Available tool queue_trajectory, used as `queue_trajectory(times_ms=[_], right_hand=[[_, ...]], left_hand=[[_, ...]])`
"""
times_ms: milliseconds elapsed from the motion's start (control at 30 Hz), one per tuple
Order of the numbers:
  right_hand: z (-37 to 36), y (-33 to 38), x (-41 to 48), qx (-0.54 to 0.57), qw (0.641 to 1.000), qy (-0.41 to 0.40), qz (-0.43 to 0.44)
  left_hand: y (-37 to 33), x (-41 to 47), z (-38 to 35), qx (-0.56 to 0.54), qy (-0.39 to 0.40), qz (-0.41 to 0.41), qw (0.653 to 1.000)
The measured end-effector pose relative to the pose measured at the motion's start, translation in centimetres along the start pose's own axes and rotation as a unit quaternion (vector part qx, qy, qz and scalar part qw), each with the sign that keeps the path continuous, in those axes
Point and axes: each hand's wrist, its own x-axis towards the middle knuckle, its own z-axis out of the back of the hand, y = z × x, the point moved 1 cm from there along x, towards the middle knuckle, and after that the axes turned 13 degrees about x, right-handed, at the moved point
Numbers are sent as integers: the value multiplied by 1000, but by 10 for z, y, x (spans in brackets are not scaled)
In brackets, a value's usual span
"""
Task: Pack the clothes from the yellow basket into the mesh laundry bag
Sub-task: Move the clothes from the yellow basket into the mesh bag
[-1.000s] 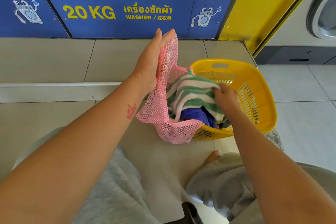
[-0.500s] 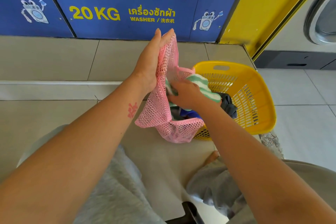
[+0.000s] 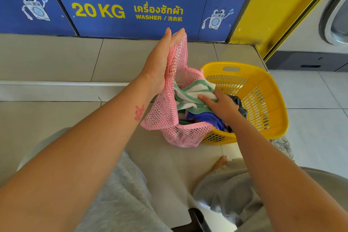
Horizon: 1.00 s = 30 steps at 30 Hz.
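Observation:
A pink mesh laundry bag (image 3: 163, 117) hangs open against the near left side of the yellow basket (image 3: 271, 100). My left hand (image 3: 160, 62) holds the bag's rim up, the mesh pinched between thumb and nearly straight fingers. A green-and-white striped cloth (image 3: 190, 92) lies across the bag's mouth, partly inside. My right hand (image 3: 222, 107) grips this cloth from the right, thumb stretched over it. Below it, a blue garment (image 3: 207, 117) shows in the bag. A dark grey garment (image 3: 240, 105) lies in the basket behind my right hand.
Bag and basket stand on a tiled floor before a raised step (image 3: 56, 88). Behind rises a blue washer panel (image 3: 131, 11), with a yellow frame (image 3: 273, 5) and a machine door (image 3: 335, 15) to the right. My knees in grey shorts and a bare foot (image 3: 220, 162) are below.
My right hand brought the striped cloth from the basket leftwards into the bag's mouth, then shifted back right and lower on it. My left hand kept the bag's rim raised.

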Motion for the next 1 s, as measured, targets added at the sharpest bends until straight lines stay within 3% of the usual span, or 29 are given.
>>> queue_trajectory(times_ms=[167,300,400,533,667,700,800,867,1000], right_hand=[[21,28,2,-38,995,-67,69],[34,67,1,23,981,-113,156],[20,91,-3,13,960,-98,264],[-31,87,-8,-59,945,-41,320],[-67,61,-4,-310,905,118,267],[-68,58,-2,-328,901,131,252],[-58,64,-1,-226,921,63,311],[-47,66,0,-223,911,-20,348],[-29,54,1,-288,934,-41,209]], left_hand=[[-1,1,0,-6,-5,5,1000],[-5,-3,-2,-22,-13,13,1000],[-4,-2,-2,-38,-3,12,999],[-5,-4,4,-32,-10,3,999],[-6,-6,12,-22,-27,-4,999],[-6,-6,13,-19,-21,-5,1000],[-5,-3,15,-23,-12,-4,1000],[-4,-1,15,-26,-7,-3,1000],[-3,0,10,-23,-4,-3,1000]])
